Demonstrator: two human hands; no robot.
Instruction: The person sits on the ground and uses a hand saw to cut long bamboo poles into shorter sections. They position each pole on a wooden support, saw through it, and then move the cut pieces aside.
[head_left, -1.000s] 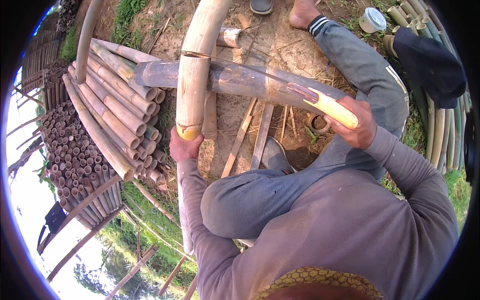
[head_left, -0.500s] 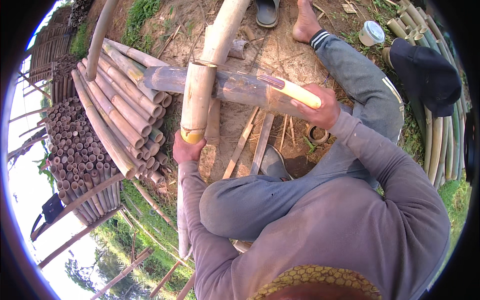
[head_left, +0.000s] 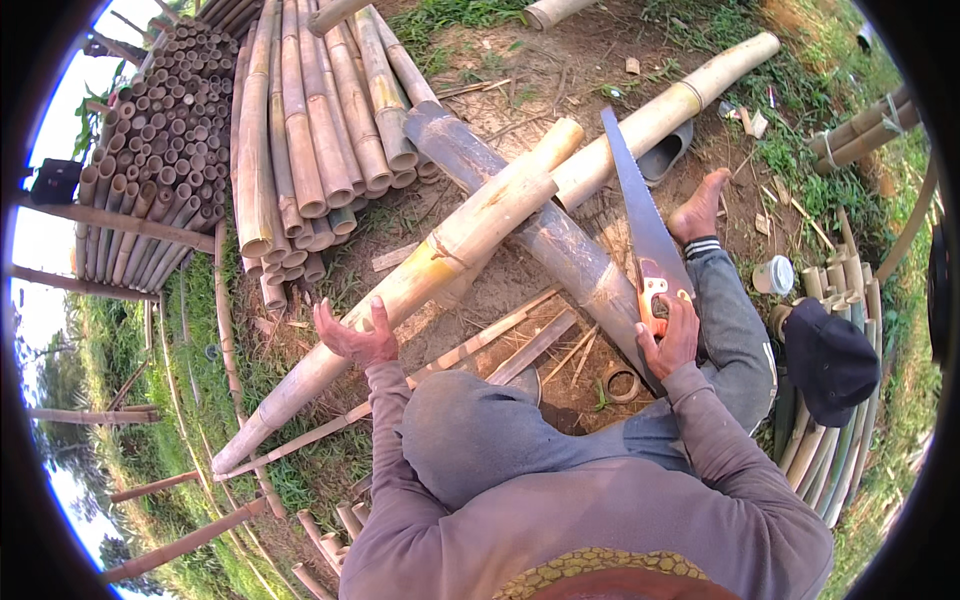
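Note:
My right hand [head_left: 672, 335] is closed round the orange handle of a handsaw [head_left: 640, 205], its broad blade pointing up and away. My left hand [head_left: 357, 335] is open, fingers spread, over a pale bamboo pole [head_left: 440, 255]; whether it touches the pole I cannot tell. That pole slants from the lower left towards the middle and rests across a thicker, dark bamboo pole [head_left: 590, 275]. Beyond the crossing, another pale bamboo pole [head_left: 690, 98] lies on the ground, running to the far right, with the saw tip in front of it.
Stacked bamboo poles [head_left: 310, 120] lie at the far left, beside a rack of many cut ends [head_left: 175, 110]. Thin strips [head_left: 535, 345] and a bamboo ring [head_left: 621, 382] lie near my legs. At right are a dark cap [head_left: 832, 360], a lidded cup [head_left: 773, 275] and more poles [head_left: 815, 460].
My left hand has let go of the pale bamboo and spread its fingers. The saw has turned from edge-on to show its blade. The pale pole now lies slantwise, and the view has shifted.

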